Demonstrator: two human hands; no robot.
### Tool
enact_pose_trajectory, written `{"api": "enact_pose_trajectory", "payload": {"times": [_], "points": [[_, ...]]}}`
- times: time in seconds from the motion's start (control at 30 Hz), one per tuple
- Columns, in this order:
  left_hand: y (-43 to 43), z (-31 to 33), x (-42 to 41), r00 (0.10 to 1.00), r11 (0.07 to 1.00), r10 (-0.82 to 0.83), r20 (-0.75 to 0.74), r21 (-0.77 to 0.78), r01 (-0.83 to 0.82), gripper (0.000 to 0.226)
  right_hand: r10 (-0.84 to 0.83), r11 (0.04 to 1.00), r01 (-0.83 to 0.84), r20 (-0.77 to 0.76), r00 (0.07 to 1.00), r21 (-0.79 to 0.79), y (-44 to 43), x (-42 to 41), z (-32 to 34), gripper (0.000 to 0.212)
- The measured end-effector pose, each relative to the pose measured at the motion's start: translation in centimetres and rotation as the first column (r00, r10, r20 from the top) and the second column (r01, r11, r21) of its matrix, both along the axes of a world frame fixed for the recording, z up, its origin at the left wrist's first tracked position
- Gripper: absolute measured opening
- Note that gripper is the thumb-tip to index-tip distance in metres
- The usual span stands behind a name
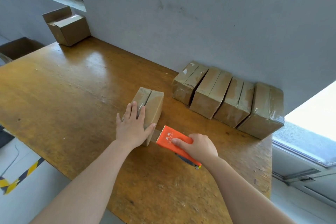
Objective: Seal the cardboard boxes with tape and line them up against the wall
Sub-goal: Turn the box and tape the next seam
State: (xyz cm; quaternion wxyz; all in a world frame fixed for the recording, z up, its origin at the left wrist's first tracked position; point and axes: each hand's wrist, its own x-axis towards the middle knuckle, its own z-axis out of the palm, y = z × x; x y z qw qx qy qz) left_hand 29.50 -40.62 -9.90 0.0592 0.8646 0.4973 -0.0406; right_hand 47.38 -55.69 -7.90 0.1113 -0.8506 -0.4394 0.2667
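A small cardboard box (154, 104) stands in the middle of the wooden table (72, 85), with clear tape along its top seam. My left hand (133, 126) lies flat on the box's near end, fingers spread. My right hand (197, 146) grips an orange tape dispenser (171, 137) just right of the box's near corner, its toothed edge toward the box. A short strip of tape runs from the dispenser to the box. Several taped boxes (227, 96) stand side by side against the grey wall (200, 14).
An unsealed box (68, 27) with raised flaps sits at the table's far left corner by the wall. Another open carton (18, 48) stands on the floor beyond the left edge. Yellow-black floor tape (20, 178) runs at lower left. A window (309, 132) lies right.
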Motion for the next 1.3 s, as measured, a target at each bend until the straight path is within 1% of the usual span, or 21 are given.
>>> {"api": "enact_pose_trajectory", "payload": {"times": [0.2,0.27,0.4,0.5,0.63,1.1,1.2,1.3], "points": [[0.3,0.3,0.1,1.000,1.000,-0.020,-0.012,0.002,0.020,0.083,0.014,0.999,-0.015,0.034,0.999,0.030,-1.0,0.8,-0.2,0.072],[0.2,0.3,0.1,1.000,1.000,-0.021,-0.013,0.002,0.021,0.082,0.017,1.000,-0.017,0.040,0.999,0.018,-1.3,1.2,-0.1,0.072],[0.0,0.5,0.3,1.000,1.000,-0.015,-0.013,0.003,0.015,0.082,0.029,0.997,-0.022,0.105,0.994,-0.068,-1.5,1.1,-0.1,0.073],[-0.2,0.5,0.5,1.000,1.000,-0.016,-0.024,0.010,0.016,0.083,0.076,0.985,-0.045,0.190,0.979,-0.165,0.5,0.1,0.7,0.073],[-0.3,0.4,0.5,1.000,1.000,-0.009,-0.022,0.013,0.009,0.083,0.116,0.968,-0.054,0.250,0.961,-0.244,3.0,-1.7,1.1,0.069],[-0.4,0.1,0.3,0.999,0.999,-0.030,0.025,0.020,0.029,0.088,0.205,0.928,-0.081,0.319,0.925,-0.363,8.5,-4.8,2.5,0.058],[-0.4,-0.2,0.4,0.999,0.999,-0.022,0.036,0.032,0.021,0.087,0.194,0.930,-0.061,0.342,0.920,-0.364,9.1,-5.1,2.5,0.050],[-0.4,-0.3,0.3,0.999,0.999,-0.022,0.041,0.036,0.020,0.086,0.180,0.921,-0.036,0.343,0.922,-0.387,9.4,-5.4,2.6,0.047]]}}
